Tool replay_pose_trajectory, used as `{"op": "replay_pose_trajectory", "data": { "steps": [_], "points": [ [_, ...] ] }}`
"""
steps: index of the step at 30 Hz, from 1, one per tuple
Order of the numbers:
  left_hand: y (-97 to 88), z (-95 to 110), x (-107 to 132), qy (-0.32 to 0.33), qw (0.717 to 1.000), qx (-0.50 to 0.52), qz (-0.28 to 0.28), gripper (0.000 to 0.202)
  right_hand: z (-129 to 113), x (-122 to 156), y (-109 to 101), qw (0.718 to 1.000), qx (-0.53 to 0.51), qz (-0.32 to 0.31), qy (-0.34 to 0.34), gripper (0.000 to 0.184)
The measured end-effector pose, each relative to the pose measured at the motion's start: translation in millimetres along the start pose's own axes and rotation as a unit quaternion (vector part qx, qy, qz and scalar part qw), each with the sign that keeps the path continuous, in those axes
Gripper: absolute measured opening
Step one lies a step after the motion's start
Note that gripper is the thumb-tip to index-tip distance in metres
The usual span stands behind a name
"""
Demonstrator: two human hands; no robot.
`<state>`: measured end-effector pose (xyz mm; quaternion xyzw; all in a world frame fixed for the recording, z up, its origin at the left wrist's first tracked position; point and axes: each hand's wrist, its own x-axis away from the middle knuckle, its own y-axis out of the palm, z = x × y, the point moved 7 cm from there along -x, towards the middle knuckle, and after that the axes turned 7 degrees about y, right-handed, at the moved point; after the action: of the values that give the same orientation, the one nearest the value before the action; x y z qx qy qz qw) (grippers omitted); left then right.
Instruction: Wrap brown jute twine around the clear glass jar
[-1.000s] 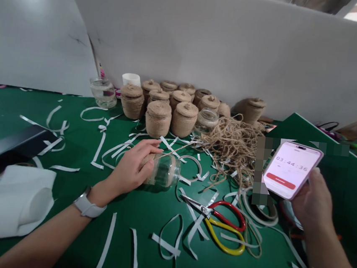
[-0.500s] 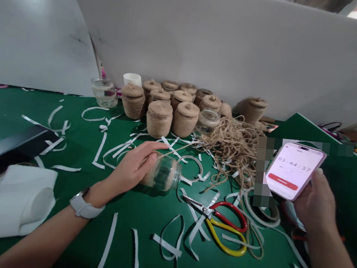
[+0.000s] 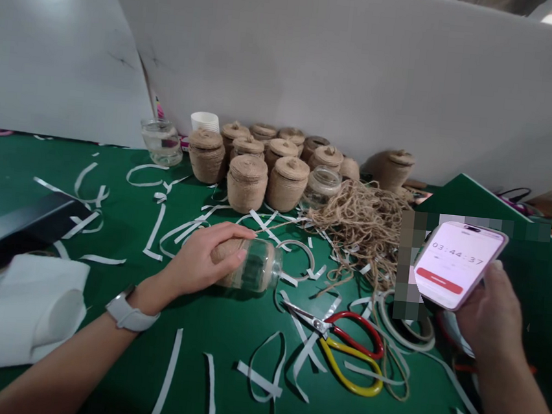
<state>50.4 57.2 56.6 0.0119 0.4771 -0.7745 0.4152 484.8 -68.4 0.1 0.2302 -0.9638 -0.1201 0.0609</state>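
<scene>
On the green desk (image 3: 205, 330), the left hand (image 3: 202, 258) grasps a lying jar (image 3: 253, 267); the right hand (image 3: 493, 312) grips a phone (image 3: 458, 263) at right.

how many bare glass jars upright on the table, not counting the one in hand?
2: one glass jar at the far left of the row, one beside the twine pile. Others may be hidden behind the wrapped jars.

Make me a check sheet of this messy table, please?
Surface: green table.
Job's things: jar lying on its side, partly wrapped in twine; twine pile.
Clutter: paper strips, scissors, wrapped jars, white cup.
Grippers: left hand holds the jar; right hand holds a phone.
Cables: nothing seen.
Surroundings: white boards behind.
</scene>
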Motion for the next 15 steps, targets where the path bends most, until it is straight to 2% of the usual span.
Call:
{"op": "replay_pose_trajectory", "data": {
  "steps": [3, 5, 11, 15],
  "points": [
    [-1.4, -3, 0, -0.033, 0.999, -0.006, 0.015, 0.032, 1, 0, 0, 1.0, -0.001, 0.002, 0.014, 0.015],
    [-1.0, -3, 2, -0.032, 0.999, -0.008, 0.034, 0.032, -1, 1, 2, 1.0, 0.0, -0.007, 0.01, 0.015],
    [1.8, 8, 6, 0.066, 0.994, -0.054, 0.075, 0.021, -1, 3, 2, 1.0, 0.002, -0.012, 0.007, 0.019],
    [2.0, 9, 5, 0.067, 0.995, -0.017, 0.066, 0.017, -1, 3, 3, 1.0, -0.003, -0.018, -0.005, 0.02]
  ]
}}
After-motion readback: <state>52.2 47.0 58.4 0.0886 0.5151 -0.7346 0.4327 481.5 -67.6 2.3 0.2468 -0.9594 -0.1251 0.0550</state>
